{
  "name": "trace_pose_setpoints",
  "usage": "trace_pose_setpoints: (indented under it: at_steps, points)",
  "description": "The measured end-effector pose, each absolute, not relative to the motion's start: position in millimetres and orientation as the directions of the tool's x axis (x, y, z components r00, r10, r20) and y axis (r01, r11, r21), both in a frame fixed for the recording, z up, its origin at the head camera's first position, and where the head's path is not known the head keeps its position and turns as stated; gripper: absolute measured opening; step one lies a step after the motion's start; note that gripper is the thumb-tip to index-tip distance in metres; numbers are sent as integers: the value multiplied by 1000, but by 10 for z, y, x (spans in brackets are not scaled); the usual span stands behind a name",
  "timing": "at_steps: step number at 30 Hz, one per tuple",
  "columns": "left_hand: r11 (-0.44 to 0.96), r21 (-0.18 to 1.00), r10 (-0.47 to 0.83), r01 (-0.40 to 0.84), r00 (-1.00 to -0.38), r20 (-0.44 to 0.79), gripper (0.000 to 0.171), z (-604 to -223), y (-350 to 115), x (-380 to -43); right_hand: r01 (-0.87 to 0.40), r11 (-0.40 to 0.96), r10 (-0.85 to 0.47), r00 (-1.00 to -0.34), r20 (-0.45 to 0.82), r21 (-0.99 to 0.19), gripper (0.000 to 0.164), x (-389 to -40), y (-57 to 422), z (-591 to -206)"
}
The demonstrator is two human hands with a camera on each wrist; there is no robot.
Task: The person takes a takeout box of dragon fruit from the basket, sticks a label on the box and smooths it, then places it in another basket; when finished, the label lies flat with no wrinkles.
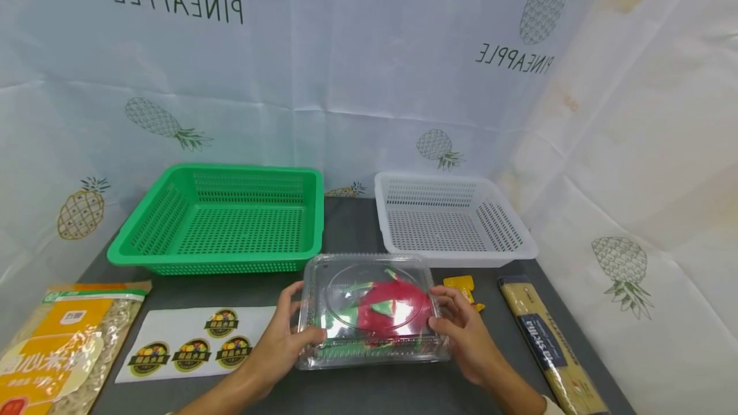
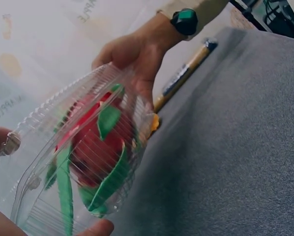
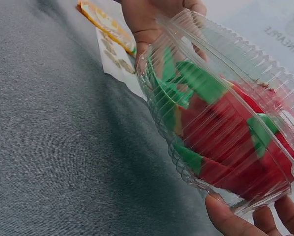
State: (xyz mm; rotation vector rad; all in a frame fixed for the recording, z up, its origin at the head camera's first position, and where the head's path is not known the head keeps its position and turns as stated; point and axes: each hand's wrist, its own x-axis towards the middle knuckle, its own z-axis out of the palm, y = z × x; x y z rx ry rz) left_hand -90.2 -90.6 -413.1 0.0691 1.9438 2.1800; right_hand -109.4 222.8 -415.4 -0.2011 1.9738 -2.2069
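Observation:
Both hands hold a clear plastic clamshell box (image 1: pixel 340 354) by its two short sides, raised above the dark table. Inside it lies a red dragon fruit with green scales (image 1: pixel 398 312), seen through the lid and ribbed walls; the lid appears closed. My left hand (image 1: pixel 282 338) grips the box's left side, thumb on the front corner. Around the right side curl the fingers of my right hand (image 1: pixel 467 335). In the left wrist view the dragon fruit (image 2: pixel 98 147) shows through the box wall, and in the right wrist view the box (image 3: pixel 186 167) is tilted in the frame.
A green basket (image 1: pixel 317 223) and a white basket (image 1: pixel 455 260) stand at the back. Left lie a sheet of round stickers (image 1: pixel 173 325) and an orange-labelled bag (image 1: pixel 63 351). To the right are a small yellow packet (image 1: pixel 461 284) and a pasta pack (image 1: pixel 548 344).

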Motion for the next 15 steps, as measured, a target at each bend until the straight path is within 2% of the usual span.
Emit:
trace_pose_setpoints:
  at_steps: [15]
  points:
    - [-78, 983, 177, -169, -972, -153, 87, -4260, -886, -915, 70, -141, -208, -977, -40, -988, 39, -1117, 2225, -4347]
